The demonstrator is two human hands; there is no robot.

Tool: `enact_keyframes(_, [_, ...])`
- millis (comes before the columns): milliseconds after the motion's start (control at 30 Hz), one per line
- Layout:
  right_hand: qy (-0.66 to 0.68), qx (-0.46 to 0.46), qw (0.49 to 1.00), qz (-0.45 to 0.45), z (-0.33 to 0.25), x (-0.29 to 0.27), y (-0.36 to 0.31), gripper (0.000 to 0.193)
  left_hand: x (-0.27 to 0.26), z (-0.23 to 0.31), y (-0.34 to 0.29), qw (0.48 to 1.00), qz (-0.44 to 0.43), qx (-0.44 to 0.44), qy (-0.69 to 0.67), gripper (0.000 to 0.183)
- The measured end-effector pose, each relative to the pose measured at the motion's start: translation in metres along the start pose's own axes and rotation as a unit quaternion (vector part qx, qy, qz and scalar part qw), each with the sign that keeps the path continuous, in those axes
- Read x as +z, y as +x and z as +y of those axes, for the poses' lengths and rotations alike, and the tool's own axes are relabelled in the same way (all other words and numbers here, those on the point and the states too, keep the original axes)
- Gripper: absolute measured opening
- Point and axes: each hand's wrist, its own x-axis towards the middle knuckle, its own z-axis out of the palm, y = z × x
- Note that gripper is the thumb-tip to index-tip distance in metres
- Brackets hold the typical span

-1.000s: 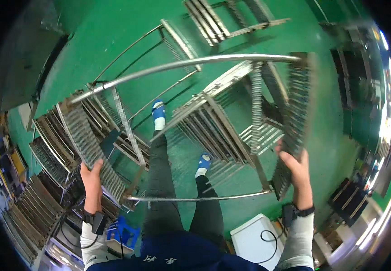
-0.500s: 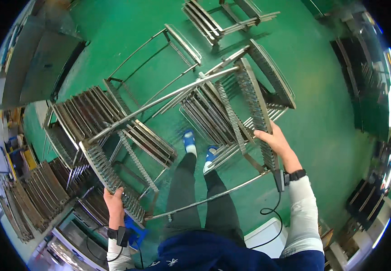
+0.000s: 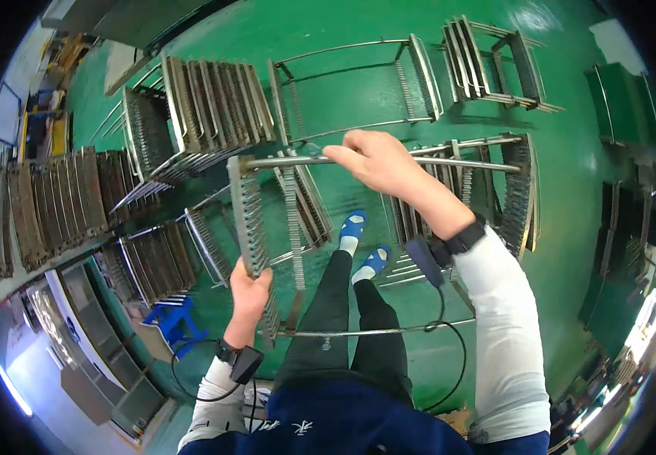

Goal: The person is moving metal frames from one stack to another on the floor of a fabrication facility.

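In front of my legs I hold a metal rack frame (image 3: 248,227) with toothed end bars joined by long round rails. My left hand (image 3: 251,303) is closed around its left toothed bar, low down near my side. Across the frame, my right hand (image 3: 377,163) grips the far rail left of its middle, with the forearm passing over the frame's right part. That forearm hides some of the rail and the right end. Below the frame, another rack with metal plates (image 3: 309,201) shows partly through the opening.
Racks filled with plates (image 3: 218,106) stand at the left, beside a long row of plates (image 3: 47,205). Beyond the held frame lie a rack frame (image 3: 354,125) and a smaller plate rack (image 3: 495,68). A blue stool (image 3: 176,326) stands lower left; green boxes (image 3: 616,106) line the right.
My right hand has moved from the right toothed bar to the far rail. The held frame has turned from slanting to nearly level across the view, and my view has swung round.
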Motion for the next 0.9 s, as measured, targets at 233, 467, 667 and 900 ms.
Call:
enact_keyframes(233, [-0.242, -0.049, 0.965, -0.084, -0.019, 0.028, 0.053, 0.036, -0.008, -0.034, 0.009, 0.997, 0.002, 0.075, 0.035, 0.040])
enact_keyframes(467, [-0.414, -0.089, 0.858, -0.291, -0.057, 0.018, 0.084, 0.024, -0.016, -0.028, 0.008, 0.996, 0.004, 0.052, 0.069, 0.048])
enact_keyframes(667, [-0.477, -0.283, 0.793, -0.254, -0.046, 0.018, 0.081, 0.015, -0.013, -0.035, 0.013, 0.995, 0.010, 0.061, 0.076, 0.048])
enact_keyframes(900, [-0.325, -0.085, 0.901, -0.275, -0.042, 0.032, 0.085, 0.018, -0.016, -0.026, 0.006, 0.997, 0.024, 0.062, 0.048, 0.047])
